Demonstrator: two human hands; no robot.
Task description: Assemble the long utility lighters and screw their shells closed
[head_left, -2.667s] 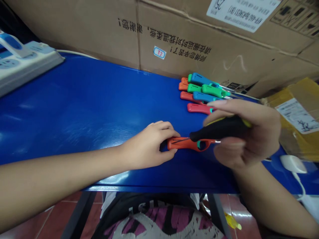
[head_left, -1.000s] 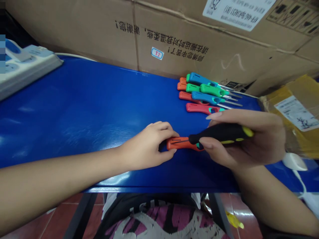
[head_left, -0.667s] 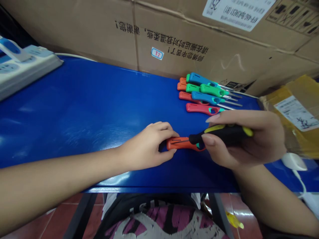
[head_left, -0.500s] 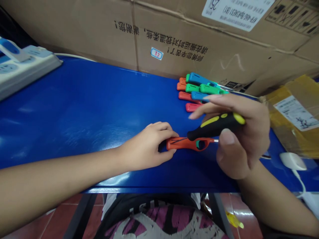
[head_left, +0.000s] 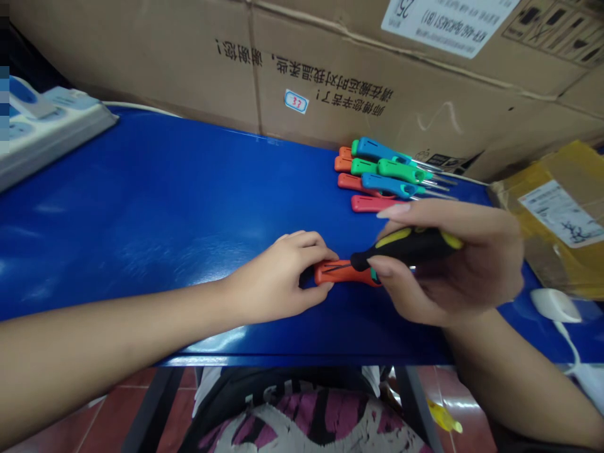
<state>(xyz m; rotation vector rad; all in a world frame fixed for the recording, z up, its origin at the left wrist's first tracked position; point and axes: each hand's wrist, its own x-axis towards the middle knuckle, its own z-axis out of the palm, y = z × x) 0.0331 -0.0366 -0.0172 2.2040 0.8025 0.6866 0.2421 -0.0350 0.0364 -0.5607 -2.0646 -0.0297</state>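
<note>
An orange long-necked gas lighter [head_left: 346, 274] lies on the blue table, its handle end pointing left. My left hand [head_left: 295, 274] pinches that end between thumb and fingers, holding it down on the tabletop. In my right hand [head_left: 462, 264] is a screwdriver [head_left: 408, 246] with a black and yellow handle, thumb and fingers closed around it. Its thin shaft slants down to the left, with the tip at the lighter's handle; whether it sits in a screw hole is too small to tell. My right thumb hides the lighter's trigger area and part of its neck.
Several orange, green, blue and red lighters [head_left: 387, 168] lie stacked at the back, against a large cardboard box [head_left: 189, 75]. A white power strip [head_left: 56, 126] stands at the left. A taped carton [head_left: 557, 220] and a white plug with cord [head_left: 555, 306] are at the right.
My right fingers have shifted and closed more tightly round the screwdriver handle, with the thumb moved left and forward. The left hand and the orange lighter have stayed put.
</note>
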